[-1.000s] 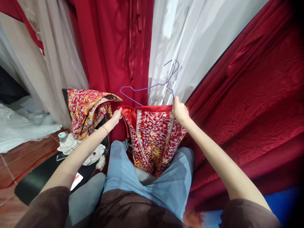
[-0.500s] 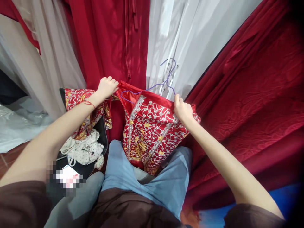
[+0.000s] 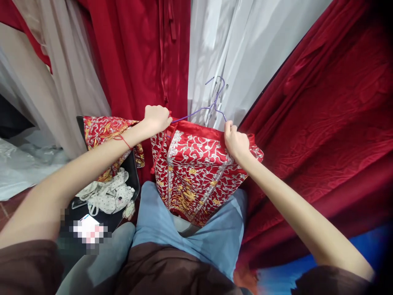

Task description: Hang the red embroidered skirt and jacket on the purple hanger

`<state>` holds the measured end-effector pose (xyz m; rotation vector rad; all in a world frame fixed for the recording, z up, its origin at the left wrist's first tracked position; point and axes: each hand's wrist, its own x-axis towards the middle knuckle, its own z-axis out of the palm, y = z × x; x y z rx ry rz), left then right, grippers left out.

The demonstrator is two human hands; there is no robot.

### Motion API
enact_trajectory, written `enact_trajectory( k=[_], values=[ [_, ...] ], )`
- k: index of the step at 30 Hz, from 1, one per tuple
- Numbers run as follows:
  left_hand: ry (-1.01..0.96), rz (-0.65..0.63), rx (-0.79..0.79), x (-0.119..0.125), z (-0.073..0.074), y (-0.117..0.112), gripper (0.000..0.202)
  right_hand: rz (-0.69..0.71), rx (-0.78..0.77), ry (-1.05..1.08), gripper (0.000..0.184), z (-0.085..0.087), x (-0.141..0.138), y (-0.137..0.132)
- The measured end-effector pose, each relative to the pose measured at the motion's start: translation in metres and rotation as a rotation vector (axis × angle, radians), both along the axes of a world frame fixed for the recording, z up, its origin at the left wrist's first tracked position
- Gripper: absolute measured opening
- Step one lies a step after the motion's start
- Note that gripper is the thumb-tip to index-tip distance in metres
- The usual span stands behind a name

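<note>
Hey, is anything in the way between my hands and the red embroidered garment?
Nothing visible: your left hand and right hand both grip the red garment with silver and gold embroidery at its top edge. The thin purple wire hanger shows between the hands, partly hidden.

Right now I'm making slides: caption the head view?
Left grip and right grip hold a red silver-embroidered cloth garment, a purple wire hanger showing between them.

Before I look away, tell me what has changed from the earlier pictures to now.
The left hand rose with its corner of the embroidered garment, then came in rightward toward the purple hanger, whose left end is now mostly covered. No hold was visibly let go. The right hand still grips garment and hanger; the red patterned cloth still lies on the black chair.
</note>
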<state>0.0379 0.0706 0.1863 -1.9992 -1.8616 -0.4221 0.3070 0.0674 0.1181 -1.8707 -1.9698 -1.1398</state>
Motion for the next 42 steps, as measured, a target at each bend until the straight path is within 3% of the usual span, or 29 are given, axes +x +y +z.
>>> enact_trajectory(
  k=[3,6,11,16,18,23,27,33,37,39,42],
  values=[
    [-0.139,-0.099,0.009,0.025,-0.009,-0.001,0.035,0.004,0.014,0.018,0.049,0.0,0.003,0.0],
    [-0.349,-0.225,0.074,0.033,-0.027,0.008,0.038,0.016,0.003,0.04,0.05,-0.001,0.011,0.005],
    [-0.489,-0.514,0.204,-0.001,-0.051,0.039,0.034,0.056,-0.058,0.069,0.052,-0.004,0.023,0.023],
    [-0.713,-0.65,-0.053,-0.034,-0.067,0.077,0.038,0.111,-0.085,0.155,0.051,-0.008,0.024,0.034],
    [-0.769,-0.675,-0.09,-0.034,-0.073,0.088,0.04,0.139,-0.067,0.205,0.052,-0.01,0.026,0.034],
    [-0.715,-0.725,0.007,-0.02,-0.09,0.094,0.036,0.253,-0.009,0.166,0.063,-0.021,0.035,0.027],
    [-0.631,-0.607,0.09,-0.009,-0.101,0.087,0.033,0.33,0.05,0.068,0.072,-0.035,0.027,0.026],
    [-0.587,-0.497,0.145,0.0,-0.108,0.078,0.031,0.547,-0.156,0.035,0.061,-0.046,-0.016,0.035],
    [-0.572,-0.497,0.153,-0.002,-0.108,0.074,0.031,0.616,-0.3,0.077,0.028,-0.023,-0.036,0.039],
    [-0.573,-0.49,0.149,-0.001,-0.107,0.072,0.029,0.655,-0.241,0.12,0.033,0.002,-0.045,0.041],
    [-0.573,-0.456,0.124,0.004,-0.104,0.068,0.028,0.647,-0.028,0.216,0.043,0.046,-0.066,0.044]
  ],
)
